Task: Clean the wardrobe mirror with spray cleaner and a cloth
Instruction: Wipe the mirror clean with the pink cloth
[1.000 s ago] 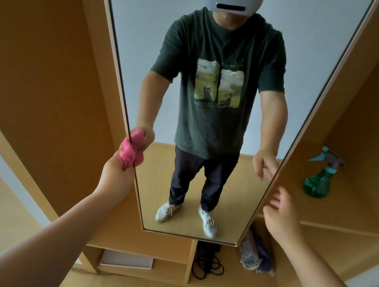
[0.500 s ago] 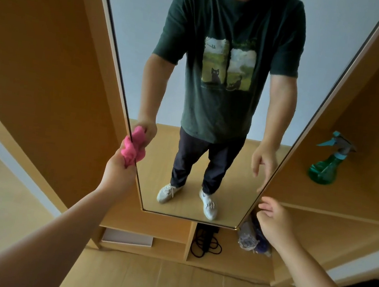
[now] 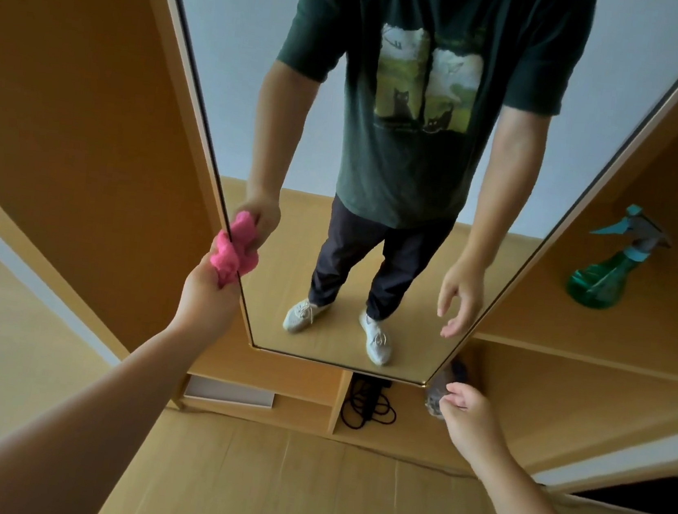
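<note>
The left grip [image 3: 207,292] was clenched around a crumpled pink cloth [image 3: 233,250], with the fingers closed on its lower part. The cloth touched the mirror [image 3: 231,73] at its left edge, in the lower part of the glass, and the glass showed the cloth's reflection right beside it. The right grip [image 3: 469,418] was released: its fingers were loosely curled and held nothing. It hung just below the lower right corner of the mirror, apart from the glass. Just beside its fingertips lay a grey and dark bundle [image 3: 438,390]; I cannot tell if the fingers touched it, or what the bundle was.

The spray bottle [image 3: 602,276], green with a light blue trigger head, stood upright on a wooden shelf [image 3: 576,328] to the right of the mirror, well apart from both grips.

Under the bottom edge of the mirror there were low wooden compartments. The one below the middle held a coiled black cable [image 3: 368,405], and the one below the left corner held a flat white box [image 3: 228,392]. In front of the mirror was a light wooden floor [image 3: 279,484].
</note>
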{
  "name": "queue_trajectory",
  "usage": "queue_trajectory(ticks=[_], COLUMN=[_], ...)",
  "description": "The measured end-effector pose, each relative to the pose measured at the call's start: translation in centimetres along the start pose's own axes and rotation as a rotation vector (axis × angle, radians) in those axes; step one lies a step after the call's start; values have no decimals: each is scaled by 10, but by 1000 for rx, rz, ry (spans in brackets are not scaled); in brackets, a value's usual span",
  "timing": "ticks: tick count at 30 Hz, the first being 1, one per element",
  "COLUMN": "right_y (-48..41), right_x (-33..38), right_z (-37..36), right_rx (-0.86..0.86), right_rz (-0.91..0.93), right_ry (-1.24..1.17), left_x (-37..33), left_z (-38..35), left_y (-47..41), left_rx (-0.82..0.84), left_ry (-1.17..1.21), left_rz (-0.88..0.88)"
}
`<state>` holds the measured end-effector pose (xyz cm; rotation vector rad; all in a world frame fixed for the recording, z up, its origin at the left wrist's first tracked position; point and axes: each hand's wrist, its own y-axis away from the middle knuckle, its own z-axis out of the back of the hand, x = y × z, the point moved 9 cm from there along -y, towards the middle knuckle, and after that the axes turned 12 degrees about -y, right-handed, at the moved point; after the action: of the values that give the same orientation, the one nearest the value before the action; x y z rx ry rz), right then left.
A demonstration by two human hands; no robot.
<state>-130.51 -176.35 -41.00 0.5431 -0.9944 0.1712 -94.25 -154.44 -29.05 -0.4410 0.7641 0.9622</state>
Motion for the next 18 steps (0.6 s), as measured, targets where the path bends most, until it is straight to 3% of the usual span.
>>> queue_trajectory(ticks=[18], right_y=[-12], right_x=[-44], right_z=[-38], right_rx=[97], right_rz=[37], right_ry=[105], left_x=[65], left_z=[-58], left_y=[4], left_rx=[22], left_ry=[24], left_rz=[127])
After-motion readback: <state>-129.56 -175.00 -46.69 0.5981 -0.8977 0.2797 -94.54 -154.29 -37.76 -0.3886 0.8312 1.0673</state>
